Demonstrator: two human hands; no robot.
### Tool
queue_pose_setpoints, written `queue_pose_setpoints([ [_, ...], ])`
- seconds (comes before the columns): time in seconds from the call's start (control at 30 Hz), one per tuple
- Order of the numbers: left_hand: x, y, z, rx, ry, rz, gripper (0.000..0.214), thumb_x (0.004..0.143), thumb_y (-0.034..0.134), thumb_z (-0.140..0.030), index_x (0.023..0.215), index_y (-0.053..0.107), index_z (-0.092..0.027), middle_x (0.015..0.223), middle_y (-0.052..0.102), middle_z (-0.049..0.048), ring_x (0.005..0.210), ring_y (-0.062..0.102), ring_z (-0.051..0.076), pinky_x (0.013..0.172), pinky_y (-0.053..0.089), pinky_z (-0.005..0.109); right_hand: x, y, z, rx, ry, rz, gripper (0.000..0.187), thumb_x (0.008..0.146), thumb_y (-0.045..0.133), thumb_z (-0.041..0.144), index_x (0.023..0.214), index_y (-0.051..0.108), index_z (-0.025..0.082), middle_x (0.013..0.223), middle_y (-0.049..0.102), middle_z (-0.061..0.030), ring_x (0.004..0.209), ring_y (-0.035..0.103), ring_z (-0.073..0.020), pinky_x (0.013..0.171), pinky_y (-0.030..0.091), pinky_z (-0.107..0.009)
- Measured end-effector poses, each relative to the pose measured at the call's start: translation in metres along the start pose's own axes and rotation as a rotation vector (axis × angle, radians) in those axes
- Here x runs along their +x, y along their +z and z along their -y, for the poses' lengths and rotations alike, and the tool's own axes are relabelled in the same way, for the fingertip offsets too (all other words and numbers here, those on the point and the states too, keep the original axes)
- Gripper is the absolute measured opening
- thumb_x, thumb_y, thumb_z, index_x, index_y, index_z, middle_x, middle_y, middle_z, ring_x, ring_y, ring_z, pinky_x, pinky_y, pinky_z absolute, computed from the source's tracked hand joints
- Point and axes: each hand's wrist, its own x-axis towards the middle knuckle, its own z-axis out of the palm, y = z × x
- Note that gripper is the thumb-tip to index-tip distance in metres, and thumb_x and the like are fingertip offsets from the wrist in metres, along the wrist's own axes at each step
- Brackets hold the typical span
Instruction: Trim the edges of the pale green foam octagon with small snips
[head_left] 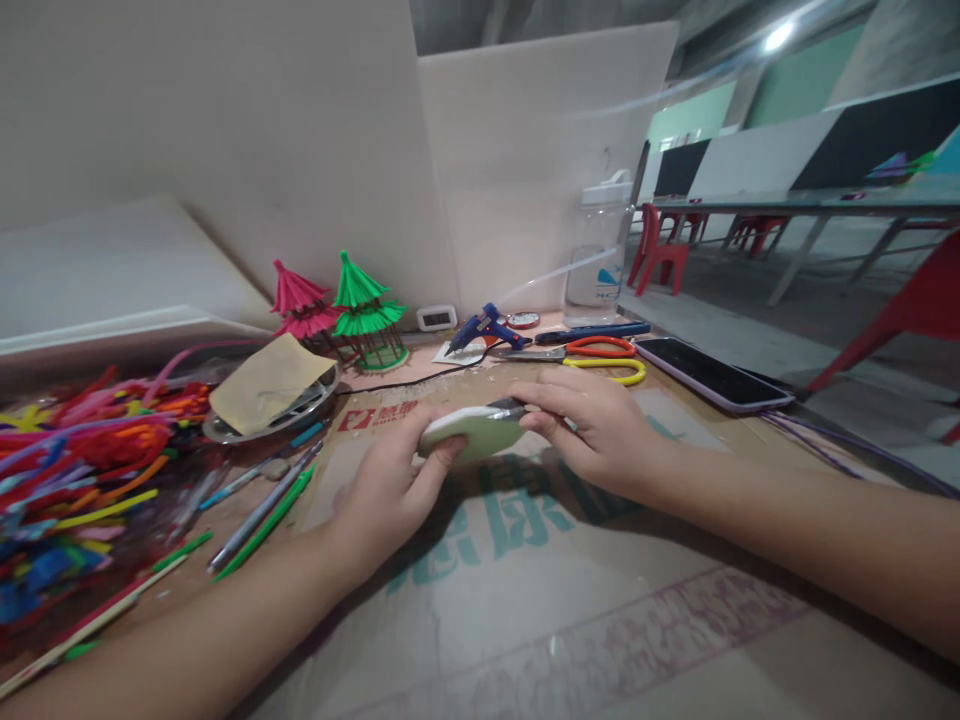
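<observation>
Over the cardboard, my left hand (401,480) grips a pale green, round, flat disc (480,440) with a whitish rim, its thumb on the near face. At the disc's far right edge, my right hand (581,420) is closed in a pinch on a thin dark strip (507,404). That strip lies along the rim; whether it is a blade or tape I cannot make out. Behind my hands lie scissors (604,348) with red and yellow handles and a blue glue gun (489,328).
Coloured pipe cleaners (90,450) heap at the left, beside a metal dish (330,385) and pens (262,505). Green (367,310) and pink (296,300) tower-like models stand behind. A clear bottle (596,260) and a phone (709,372) are at the right. Printed cardboard (562,620) covers the tabletop.
</observation>
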Motion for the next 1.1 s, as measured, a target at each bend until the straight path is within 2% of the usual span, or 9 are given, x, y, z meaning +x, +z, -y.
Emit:
queue_pose_setpoints([
  [0.4, -0.002, 0.004, 0.006, -0.020, 0.027, -0.011, 0.012, 0.090, 0.048, -0.024, 0.095, 0.058, -0.019, 0.085, 0.066, 0.0017, 0.075, 0.061, 0.017, 0.069, 0.048, 0.026, -0.001, 0.001, -0.003, 0.024, -0.053, -0.027, 0.029, 0.099, 0.046, 0.028, 0.105, 0.069, 0.011, 0.073, 0.062, -0.0048, 0.067, 0.054, -0.0165, 0.062, 0.039, -0.028],
  [0.67, -0.001, 0.003, 0.004, -0.027, 0.000, -0.015, 0.014, 0.090, 0.047, -0.025, 0.097, 0.057, -0.019, 0.088, 0.067, 0.0030, 0.077, 0.061, 0.018, 0.069, 0.048, 0.027, -0.004, 0.003, -0.005, 0.074, 0.046, -0.034, 0.032, 0.099, 0.044, 0.033, 0.108, 0.068, 0.013, 0.087, 0.069, -0.0085, 0.079, 0.062, -0.0188, 0.072, 0.046, -0.031],
  [0.87, -0.002, 0.004, 0.006, -0.032, 0.042, -0.016, 0.011, 0.089, 0.046, -0.022, 0.093, 0.056, -0.019, 0.082, 0.064, 0.0011, 0.073, 0.059, 0.016, 0.066, 0.047, 0.026, -0.001, 0.000, 0.004, 0.014, -0.036, -0.014, 0.030, 0.098, 0.047, 0.027, 0.106, 0.069, 0.008, 0.078, 0.065, -0.0073, 0.071, 0.056, -0.0178, 0.066, 0.041, -0.029],
  [1.1, -0.003, 0.005, 0.008, -0.024, 0.085, -0.027, 0.010, 0.088, 0.048, -0.019, 0.093, 0.056, -0.019, 0.080, 0.063, -0.0005, 0.071, 0.059, 0.015, 0.064, 0.045, 0.024, 0.001, -0.001, 0.005, 0.010, -0.032, -0.004, 0.029, 0.099, 0.047, 0.027, 0.105, 0.069, 0.009, 0.074, 0.062, -0.0055, 0.069, 0.053, -0.0170, 0.064, 0.039, -0.028],
])
